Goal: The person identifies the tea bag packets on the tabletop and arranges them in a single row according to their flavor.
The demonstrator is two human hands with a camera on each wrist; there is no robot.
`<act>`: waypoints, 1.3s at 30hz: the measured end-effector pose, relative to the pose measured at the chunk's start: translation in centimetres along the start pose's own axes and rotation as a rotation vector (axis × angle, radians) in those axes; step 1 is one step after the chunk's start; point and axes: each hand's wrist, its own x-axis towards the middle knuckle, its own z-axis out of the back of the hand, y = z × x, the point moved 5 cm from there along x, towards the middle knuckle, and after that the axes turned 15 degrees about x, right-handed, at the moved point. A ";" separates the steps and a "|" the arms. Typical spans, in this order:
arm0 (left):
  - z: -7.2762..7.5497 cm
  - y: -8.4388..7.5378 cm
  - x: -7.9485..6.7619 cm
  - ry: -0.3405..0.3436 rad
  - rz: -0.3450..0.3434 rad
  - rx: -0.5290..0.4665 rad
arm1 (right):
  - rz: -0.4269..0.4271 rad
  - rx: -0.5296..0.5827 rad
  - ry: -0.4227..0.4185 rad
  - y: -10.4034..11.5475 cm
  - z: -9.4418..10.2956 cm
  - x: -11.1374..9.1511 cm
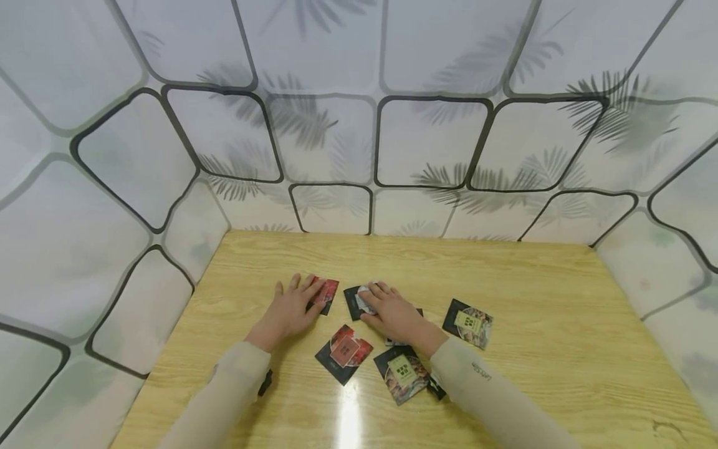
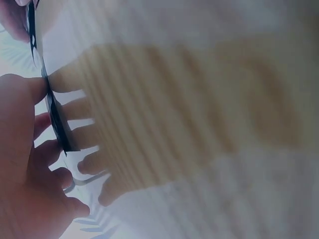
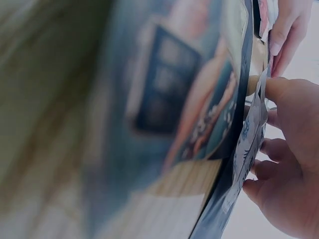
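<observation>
Fingers spread, my left hand (image 1: 287,315) rests on a red and black packet (image 1: 331,292) at the left of the group. In the left wrist view its thumb and fingertips touch the packet's dark edge (image 2: 59,127). My right hand (image 1: 395,315) lies over a black packet with a pale grey label (image 1: 352,305), covering much of it. The right wrist view shows those fingers against a silvery printed packet (image 3: 249,144). Beneath the right wrist another packet (image 1: 392,342) is mostly hidden.
Nearer on the wooden table (image 1: 561,349) lie a red and black packet (image 1: 344,352) and a packet with a yellow-green label (image 1: 402,373), which overlaps a dark one (image 1: 435,389). A similar packet (image 1: 470,323) sits to the right. Patterned white walls (image 1: 331,212) enclose the table.
</observation>
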 end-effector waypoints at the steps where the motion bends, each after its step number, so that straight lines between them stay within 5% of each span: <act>1: -0.1 0.1 0.2 0.003 0.005 0.003 | 0.000 -0.001 0.000 0.0 0.0 0.0; 39: 0.3 2.1 5.3 0.039 0.094 -0.036 | 0.023 -0.025 0.003 -0.2 0.3 -0.5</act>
